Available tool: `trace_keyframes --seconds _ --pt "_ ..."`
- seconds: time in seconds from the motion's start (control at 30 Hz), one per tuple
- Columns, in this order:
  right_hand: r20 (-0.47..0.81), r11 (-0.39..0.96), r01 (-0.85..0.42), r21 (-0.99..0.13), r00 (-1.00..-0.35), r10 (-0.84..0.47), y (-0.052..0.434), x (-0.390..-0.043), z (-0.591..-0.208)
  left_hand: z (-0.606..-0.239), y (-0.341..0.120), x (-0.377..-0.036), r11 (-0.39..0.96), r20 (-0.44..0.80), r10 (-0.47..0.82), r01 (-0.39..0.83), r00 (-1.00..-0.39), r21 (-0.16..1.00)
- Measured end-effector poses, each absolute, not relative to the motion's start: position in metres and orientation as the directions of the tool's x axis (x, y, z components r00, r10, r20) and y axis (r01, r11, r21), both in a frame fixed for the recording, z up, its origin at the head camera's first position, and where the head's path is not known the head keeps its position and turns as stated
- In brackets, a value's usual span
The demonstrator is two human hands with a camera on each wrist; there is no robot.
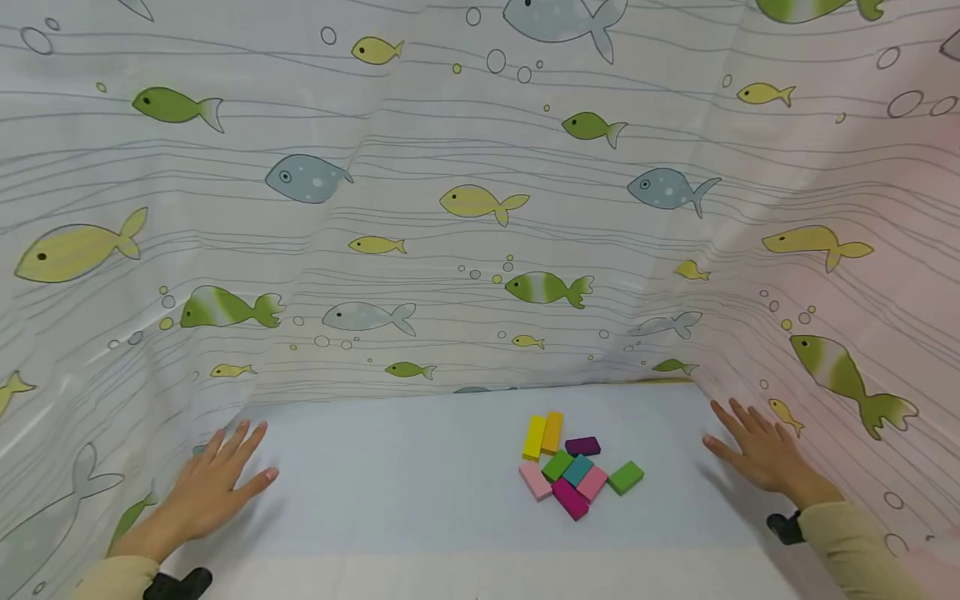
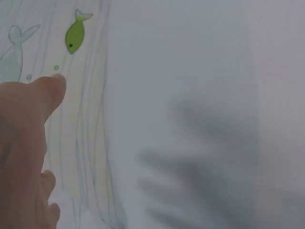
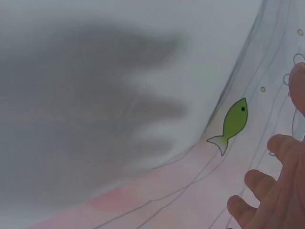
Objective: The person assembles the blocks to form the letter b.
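The left hand [image 1: 213, 487] hovers at the left side of the desk [image 1: 375, 475], by the fish-patterned sheet [image 1: 420, 125], its grip wide, fingers spread, holding nothing. Right of the desk's middle lie a yellow block [image 1: 534, 439], light pink block [image 1: 535, 482], orange block [image 1: 552, 432], bright green block [image 1: 558, 466], magenta block [image 1: 570, 499], teal block [image 1: 577, 471], purple block [image 1: 582, 447], second pink block [image 1: 592, 483] and, just beside that cluster, another green block [image 1: 626, 477]. Farther right, the right hand [image 1: 765, 454] is likewise spread, its grip without any object, apart from the blocks
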State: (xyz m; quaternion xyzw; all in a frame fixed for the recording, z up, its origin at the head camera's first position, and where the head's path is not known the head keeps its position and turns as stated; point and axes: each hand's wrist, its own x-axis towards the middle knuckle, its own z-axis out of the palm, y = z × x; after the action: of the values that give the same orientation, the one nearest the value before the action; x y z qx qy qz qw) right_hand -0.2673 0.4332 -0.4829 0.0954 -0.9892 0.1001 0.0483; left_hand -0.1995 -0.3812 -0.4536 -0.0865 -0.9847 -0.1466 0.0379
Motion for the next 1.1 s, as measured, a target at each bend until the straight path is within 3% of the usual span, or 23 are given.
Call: trace_keyframes --seconds 0.17,0.43,0.57,0.7,0.9,1.1 --pt "0.118 0.952 -0.212 -0.22 -0.975 -0.189 0.425 -0.266 -0.487 -0.46 -0.359 -0.204 0.924 0.154 0.19 0.23 -0.97 0.306" --pt "0.169 0.939 -0.289 -0.185 -0.951 -0.26 0.401 -0.266 -0.494 -0.471 -0.301 -0.216 0.933 0.244 0.205 0.265 -0.948 0.245" --pt "0.216 0.915 -0.366 -0.17 -0.92 -0.328 0.385 -0.263 -0.498 -0.475 -0.266 -0.217 0.909 0.217 0.221 0.281 -0.951 0.308" --pt "0.233 0.895 -0.41 -0.177 -0.901 -0.367 0.362 -0.26 -0.499 -0.479 -0.23 -0.215 0.861 0.176 0.306 0.351 -0.936 0.368" --pt "0.219 0.87 -0.447 -0.208 -0.888 -0.404 0.33 -0.255 -0.504 -0.491 -0.182 -0.218 0.776 0.163 0.472 0.496 -0.866 0.39" --pt "0.183 0.831 -0.49 -0.265 -0.871 -0.455 0.303 -0.247 -0.51 -0.506 -0.143 -0.226 0.702 0.185 0.553 0.574 -0.812 0.422"
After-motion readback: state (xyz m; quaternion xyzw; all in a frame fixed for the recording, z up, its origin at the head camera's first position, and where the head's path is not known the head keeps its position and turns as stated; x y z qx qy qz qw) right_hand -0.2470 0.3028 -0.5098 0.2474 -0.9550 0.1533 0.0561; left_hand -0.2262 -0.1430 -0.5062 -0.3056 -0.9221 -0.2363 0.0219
